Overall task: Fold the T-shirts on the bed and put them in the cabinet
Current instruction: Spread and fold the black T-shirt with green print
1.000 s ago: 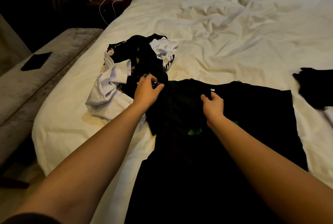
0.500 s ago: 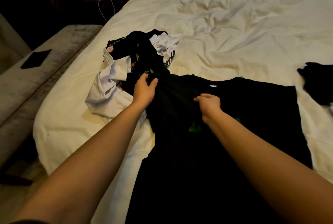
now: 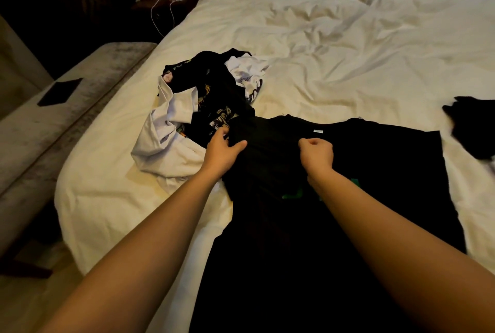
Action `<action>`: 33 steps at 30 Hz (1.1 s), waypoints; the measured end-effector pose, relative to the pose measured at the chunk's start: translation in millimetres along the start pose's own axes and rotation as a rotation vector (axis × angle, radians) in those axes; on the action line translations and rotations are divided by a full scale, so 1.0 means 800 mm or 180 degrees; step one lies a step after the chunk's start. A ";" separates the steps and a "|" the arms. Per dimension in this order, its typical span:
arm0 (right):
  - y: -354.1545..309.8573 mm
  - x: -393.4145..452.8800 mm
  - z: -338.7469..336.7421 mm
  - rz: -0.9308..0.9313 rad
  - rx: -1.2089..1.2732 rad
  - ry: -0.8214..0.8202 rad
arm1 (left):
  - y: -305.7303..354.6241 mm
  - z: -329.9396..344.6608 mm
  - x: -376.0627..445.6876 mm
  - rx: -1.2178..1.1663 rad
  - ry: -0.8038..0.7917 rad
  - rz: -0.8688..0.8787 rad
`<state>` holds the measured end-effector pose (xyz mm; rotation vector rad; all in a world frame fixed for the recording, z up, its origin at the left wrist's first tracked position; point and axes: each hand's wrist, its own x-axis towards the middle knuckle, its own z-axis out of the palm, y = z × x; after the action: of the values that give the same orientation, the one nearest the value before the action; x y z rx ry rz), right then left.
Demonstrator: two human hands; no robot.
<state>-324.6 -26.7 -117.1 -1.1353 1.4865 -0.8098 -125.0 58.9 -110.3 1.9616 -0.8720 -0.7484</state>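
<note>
bed carries the work: a black t-shirt lies spread near its foot edge, collar away from the person, with a heap of unfolded shirts just beside its left shoulder — folding step looks barely begun, cabinet not in view. left hand pinches the bunched left sleeve between thumb and fingers; right hand has its grip curled tight at the collar, though whether it holds cloth i cannot tell. next move likely calls for drawing the sleeve flat — then folding the left side across the body.
</note>
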 end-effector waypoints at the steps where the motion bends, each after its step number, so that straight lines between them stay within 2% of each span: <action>1: -0.002 0.001 0.002 0.0112 0.0197 -0.0084 | 0.000 -0.002 -0.001 -0.0001 0.0001 -0.0012; 3: -0.007 -0.001 0.004 0.0232 0.0460 -0.0226 | 0.007 -0.006 -0.010 0.0354 0.0260 0.0198; 4: -0.009 -0.003 0.004 0.0280 0.0580 -0.0272 | 0.011 -0.005 -0.016 0.0668 0.0570 0.0416; 6: -0.014 -0.008 0.002 0.0313 0.0755 -0.0397 | 0.019 0.000 -0.034 0.1161 0.1117 0.1233; 7: -0.012 -0.008 0.001 0.0298 0.0749 -0.0420 | 0.020 0.006 -0.040 0.1379 0.1091 0.1670; 9: -0.009 -0.012 -0.005 0.0192 0.0384 -0.0278 | 0.016 0.024 -0.045 0.1991 0.0580 0.2165; 11: -0.008 -0.013 -0.011 0.0038 -0.0171 -0.0115 | 0.008 0.037 -0.046 0.2363 0.0271 0.2092; 14: -0.008 -0.004 -0.017 -0.0430 -0.1525 -0.0060 | 0.006 0.033 -0.040 0.1758 0.0737 0.1733; 16: -0.010 0.008 -0.021 -0.0785 -0.1613 -0.0234 | 0.011 0.024 -0.027 0.1690 0.0874 0.1536; 19: -0.017 0.021 -0.018 -0.0839 -0.1397 -0.0950 | 0.029 0.008 -0.001 0.2247 0.0305 0.1631; 22: -0.020 0.032 -0.013 -0.0846 -0.2128 -0.1403 | 0.053 -0.005 0.018 0.2862 -0.0551 0.1810; 24: -0.023 0.039 -0.011 -0.0911 -0.2462 -0.1581 | 0.065 -0.009 0.027 0.3053 -0.0778 0.1877; 29: -0.035 0.045 -0.015 -0.1149 -0.2119 -0.1801 | 0.075 -0.020 0.041 0.3281 -0.1014 0.1894; 33: -0.043 0.040 -0.021 -0.0717 -0.1714 -0.2271 | 0.069 -0.028 0.044 0.2743 -0.1144 0.1522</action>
<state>-332.9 -69.4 -92.3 -1.7837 0.9870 -0.0846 -103.8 18.7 -57.8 2.1920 -2.0547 -0.4679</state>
